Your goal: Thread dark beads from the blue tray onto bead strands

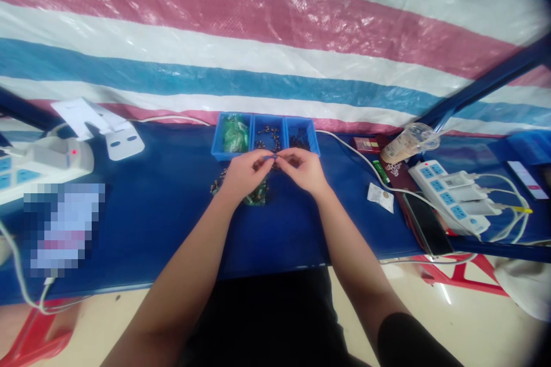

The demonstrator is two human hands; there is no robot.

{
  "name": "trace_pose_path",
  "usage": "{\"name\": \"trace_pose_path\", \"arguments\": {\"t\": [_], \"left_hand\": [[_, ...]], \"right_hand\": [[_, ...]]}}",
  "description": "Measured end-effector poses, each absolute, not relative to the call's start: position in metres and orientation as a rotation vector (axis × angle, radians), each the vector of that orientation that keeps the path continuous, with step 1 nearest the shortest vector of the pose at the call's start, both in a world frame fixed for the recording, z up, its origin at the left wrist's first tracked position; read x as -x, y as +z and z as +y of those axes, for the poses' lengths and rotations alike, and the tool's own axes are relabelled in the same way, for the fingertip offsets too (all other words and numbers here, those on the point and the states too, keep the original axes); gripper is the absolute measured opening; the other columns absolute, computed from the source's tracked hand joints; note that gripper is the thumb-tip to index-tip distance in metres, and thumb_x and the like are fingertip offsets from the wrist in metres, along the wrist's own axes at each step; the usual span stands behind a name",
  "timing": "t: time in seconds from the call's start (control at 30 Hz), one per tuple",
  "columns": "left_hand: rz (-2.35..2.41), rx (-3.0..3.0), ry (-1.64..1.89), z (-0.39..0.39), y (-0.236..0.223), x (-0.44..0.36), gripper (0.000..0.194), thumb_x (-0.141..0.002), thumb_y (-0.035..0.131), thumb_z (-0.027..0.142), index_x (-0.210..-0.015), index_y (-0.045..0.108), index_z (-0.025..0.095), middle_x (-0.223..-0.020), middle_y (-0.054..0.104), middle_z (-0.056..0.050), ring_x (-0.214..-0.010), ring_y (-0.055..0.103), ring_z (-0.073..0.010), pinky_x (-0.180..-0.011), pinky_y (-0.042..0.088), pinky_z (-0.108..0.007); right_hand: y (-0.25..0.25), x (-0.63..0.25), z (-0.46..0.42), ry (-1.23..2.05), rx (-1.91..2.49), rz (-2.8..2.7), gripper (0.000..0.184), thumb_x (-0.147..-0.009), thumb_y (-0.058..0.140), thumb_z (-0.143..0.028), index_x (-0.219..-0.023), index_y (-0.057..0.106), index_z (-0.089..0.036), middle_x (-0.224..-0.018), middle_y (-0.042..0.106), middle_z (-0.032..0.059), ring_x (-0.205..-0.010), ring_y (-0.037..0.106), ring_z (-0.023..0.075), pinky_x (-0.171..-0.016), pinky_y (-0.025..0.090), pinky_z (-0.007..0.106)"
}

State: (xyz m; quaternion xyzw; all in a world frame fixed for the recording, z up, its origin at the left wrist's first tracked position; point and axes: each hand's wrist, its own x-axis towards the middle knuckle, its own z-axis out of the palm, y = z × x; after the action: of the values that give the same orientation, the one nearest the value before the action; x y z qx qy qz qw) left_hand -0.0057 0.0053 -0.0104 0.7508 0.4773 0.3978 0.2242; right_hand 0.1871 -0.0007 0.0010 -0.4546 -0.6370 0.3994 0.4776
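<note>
My left hand (248, 174) and my right hand (302, 170) meet fingertip to fingertip just in front of the blue bins. Both are closed in a pinch around something tiny, too small and blurred to name. Under and beside my left hand lies a green plastic bag (257, 195) with small dark metallic pieces around it. Behind the hands, the left blue bin (215, 139) holds a crumpled green bag (235, 135). Small brownish metal parts (272, 131) lie in the middle bin, and dark small parts (299, 136) in the right one.
At right are a drink cup (402, 146), a white packet (381, 197), a dark phone (428, 223) and a power strip (447, 198) with chargers. At left stand a white folding stand (124, 140), another power strip (64, 157) and a blurred-out phone (69, 226). Cables cross the blue table (284, 241).
</note>
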Motion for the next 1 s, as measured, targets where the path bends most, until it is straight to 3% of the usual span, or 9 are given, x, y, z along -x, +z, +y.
{"name": "trace_pose_path", "arguments": {"t": [0.2, 0.43, 0.83, 1.0], "left_hand": [[1.314, -2.113, 1.128, 0.005, -0.011, 0.006, 0.021, -0.096, 0.061, 0.034, -0.104, 0.076, 0.020, -0.081, 0.075, -0.002, -0.068, 0.065, -0.0123, -0.068, 0.051, -0.024], [1.347, -2.123, 1.164, 0.002, -0.008, 0.006, 0.023, -0.096, 0.062, 0.035, -0.109, 0.074, 0.021, -0.083, 0.075, -0.002, -0.066, 0.065, -0.0117, -0.067, 0.051, -0.024], [1.357, -2.190, 1.170, 0.005, -0.012, 0.007, 0.023, -0.098, 0.058, 0.036, -0.103, 0.076, 0.021, -0.094, 0.078, -0.003, -0.078, 0.070, -0.0153, -0.075, 0.053, -0.026], [1.383, -2.169, 1.125, 0.004, -0.012, 0.008, 0.023, -0.098, 0.059, 0.036, -0.107, 0.075, 0.022, -0.093, 0.078, -0.002, -0.072, 0.068, -0.0140, -0.070, 0.052, -0.026]], "right_hand": [[-0.008, -0.180, 0.002, 1.185, 0.978, -1.417, 0.031, -0.083, 0.077, -0.043, -0.102, 0.073, -0.019, -0.091, 0.077, 0.0058, -0.079, 0.074, 0.0178, -0.069, 0.063, 0.033], [-0.009, -0.176, 0.001, 1.145, 0.986, -1.364, 0.032, -0.081, 0.079, -0.044, -0.103, 0.075, -0.021, -0.090, 0.077, 0.0052, -0.078, 0.074, 0.0172, -0.072, 0.063, 0.034], [-0.011, -0.173, 0.000, 1.111, 0.974, -1.371, 0.032, -0.082, 0.078, -0.041, -0.107, 0.075, -0.023, -0.091, 0.076, 0.0044, -0.080, 0.073, 0.0174, -0.074, 0.063, 0.034], [-0.008, -0.173, -0.002, 1.055, 1.004, -1.388, 0.031, -0.082, 0.077, -0.043, -0.105, 0.075, -0.022, -0.090, 0.076, 0.0048, -0.077, 0.072, 0.0169, -0.073, 0.062, 0.034]]}}
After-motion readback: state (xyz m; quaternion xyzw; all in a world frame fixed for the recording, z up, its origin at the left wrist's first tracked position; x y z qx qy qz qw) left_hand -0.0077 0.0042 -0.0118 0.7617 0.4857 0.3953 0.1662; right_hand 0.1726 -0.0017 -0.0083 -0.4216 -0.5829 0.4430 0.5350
